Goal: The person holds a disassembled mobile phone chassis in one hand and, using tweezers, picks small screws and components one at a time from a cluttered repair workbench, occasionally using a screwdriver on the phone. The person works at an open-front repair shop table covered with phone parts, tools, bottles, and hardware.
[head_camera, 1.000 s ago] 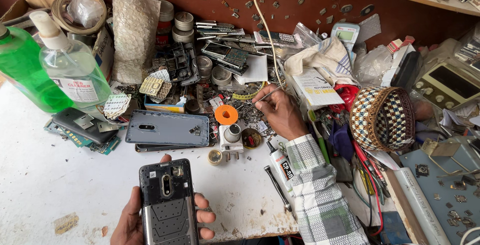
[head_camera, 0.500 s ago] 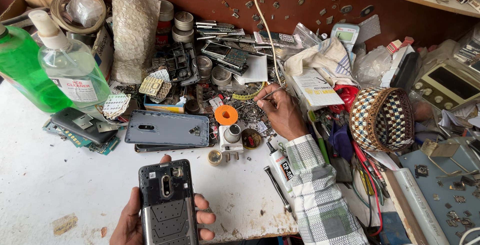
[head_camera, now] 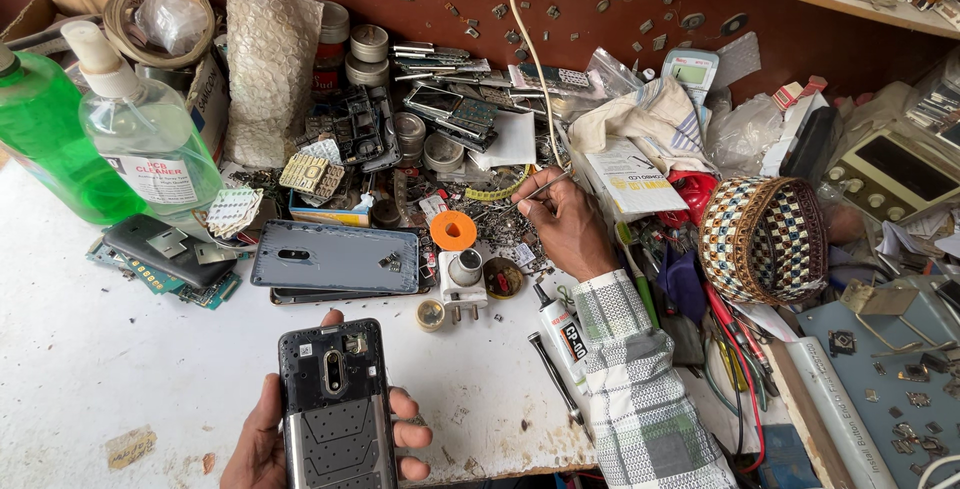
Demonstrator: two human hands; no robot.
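1. Left hand (head_camera: 300, 439) sits nearest, at the front edge of the white bench (head_camera: 80, 379). It cups the opened phone (head_camera: 335, 404) from below, fingers wrapped round its right side. The phone has its back off: dark plastic frame, oval camera slot, ribbed lower panel. Risk: it is only cupped and pokes past the bench edge, so a bump could drop it.
2. Grey back cover (head_camera: 335, 257) lies flat just beyond the phone, smooth and matte, on top of another dark panel. Risk: loose small bits rest on it and could slide off into the clutter.
3. White plug adapter (head_camera: 463, 279), orange tape roll (head_camera: 454, 230) and a small round tin (head_camera: 431, 315) sit between the cover and the right hand.
4. Right hand (head_camera: 565, 224), checked sleeve, is pinched shut on thin metal tweezers (head_camera: 535, 192), tips down among a scatter of tiny screws and chips. Risk: a slip could flick a part away, and it would be hard to find in that pile.
5. Glue tube (head_camera: 563, 334) and a dark screwdriver (head_camera: 553, 374) lie by the forearm; a sleeve sweep could knock them off.
6. Far left: a clear cleaner bottle (head_camera: 150, 144) and a green bottle (head_camera: 50, 144), glossy plastic. A tip-over would wet the circuit boards just beside them.
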